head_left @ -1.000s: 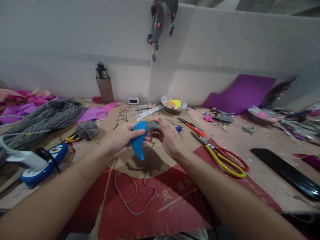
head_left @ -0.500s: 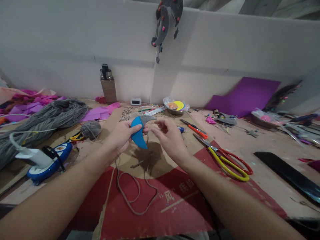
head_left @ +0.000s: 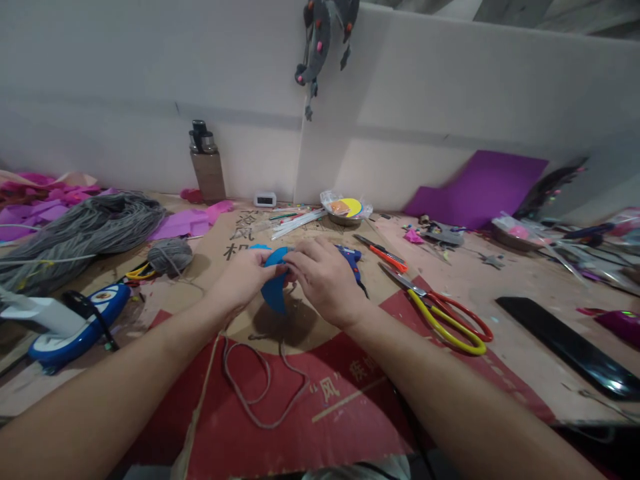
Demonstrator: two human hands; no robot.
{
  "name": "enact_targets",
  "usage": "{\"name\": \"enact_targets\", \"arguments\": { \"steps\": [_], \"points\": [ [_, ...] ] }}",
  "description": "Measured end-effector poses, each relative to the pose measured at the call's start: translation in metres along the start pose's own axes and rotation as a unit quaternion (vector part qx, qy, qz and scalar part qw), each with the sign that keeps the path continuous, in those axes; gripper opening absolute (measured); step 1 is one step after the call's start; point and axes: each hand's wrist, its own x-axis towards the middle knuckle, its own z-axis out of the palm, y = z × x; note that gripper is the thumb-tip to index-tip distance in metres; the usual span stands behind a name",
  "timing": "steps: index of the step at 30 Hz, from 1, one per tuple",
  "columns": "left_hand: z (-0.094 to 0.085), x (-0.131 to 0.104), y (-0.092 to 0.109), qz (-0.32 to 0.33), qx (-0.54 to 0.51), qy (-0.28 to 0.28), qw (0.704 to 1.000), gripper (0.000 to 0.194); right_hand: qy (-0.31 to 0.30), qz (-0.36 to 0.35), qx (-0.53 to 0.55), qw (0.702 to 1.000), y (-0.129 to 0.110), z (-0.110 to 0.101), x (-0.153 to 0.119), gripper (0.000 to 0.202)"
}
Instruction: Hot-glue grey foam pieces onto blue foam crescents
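Note:
A flat blue crescent (head_left: 273, 297) hangs point-down between my hands, above the cardboard. My left hand (head_left: 245, 280) is closed on it, with the thumb across its face. At the crescent's upper right edge, the fingers of my right hand (head_left: 325, 283) are pressed together; what they pinch is hidden. The crescent's grey, yarn-wrapped end is covered by this hand. Grey yarn (head_left: 260, 423) lies in a loose loop below, its strands running up toward the hands. Just behind my right hand is a blue glue gun (head_left: 351, 259), partly hidden.
Red-and-yellow-handled scissors (head_left: 450, 320) and an orange cutter (head_left: 387, 257) lie to the right, near a black phone-like slab (head_left: 565, 347). Left are a yarn ball (head_left: 170, 257), a grey skein (head_left: 100, 220) and a blue power strip (head_left: 75, 333). A filled bowl (head_left: 345, 217) stands at the back.
My right hand has moved in from the right and now meets the crescent, covering its grey end. The blue glue gun shows more behind it. The whole view has shifted slightly.

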Motion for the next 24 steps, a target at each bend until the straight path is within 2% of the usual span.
{"name": "enact_targets", "arguments": {
  "steps": [3,6,8,10,13,15,18,22,24],
  "points": [
    [-0.002,0.000,-0.001,0.029,0.081,0.005,0.996,0.010,-0.026,-0.031,-0.034,0.999,0.001,0.004,0.001,0.019],
    [-0.003,0.000,0.000,0.035,0.131,0.008,0.991,0.008,-0.032,-0.029,-0.057,0.997,0.000,0.006,0.003,0.018],
    [-0.003,-0.001,0.003,0.036,0.157,0.008,0.987,0.006,-0.030,0.013,-0.015,0.999,0.001,0.009,0.004,0.017],
    [-0.002,-0.002,0.008,0.039,0.185,0.009,0.982,0.004,-0.021,0.091,0.076,0.993,0.002,0.012,0.005,0.011],
    [0.001,-0.004,0.012,0.034,0.204,0.014,0.978,0.005,-0.001,0.193,0.209,0.959,0.001,0.013,0.006,0.005],
    [0.001,-0.004,0.011,0.020,0.182,0.019,0.983,0.006,0.013,0.212,0.256,0.943,-0.001,0.008,0.006,0.004],
    [-0.001,-0.001,0.006,-0.004,0.086,0.019,0.996,0.008,0.049,0.224,0.329,0.916,-0.007,-0.002,0.007,0.008],
    [-0.009,0.007,0.004,-0.038,-0.058,0.029,0.997,0.009,0.100,0.242,0.471,0.842,-0.009,-0.013,0.008,0.006],
    [-0.014,0.010,0.007,-0.043,-0.117,0.056,0.991,0.005,0.101,0.254,0.476,0.836,-0.005,-0.013,0.008,0.003]
  ]
}}
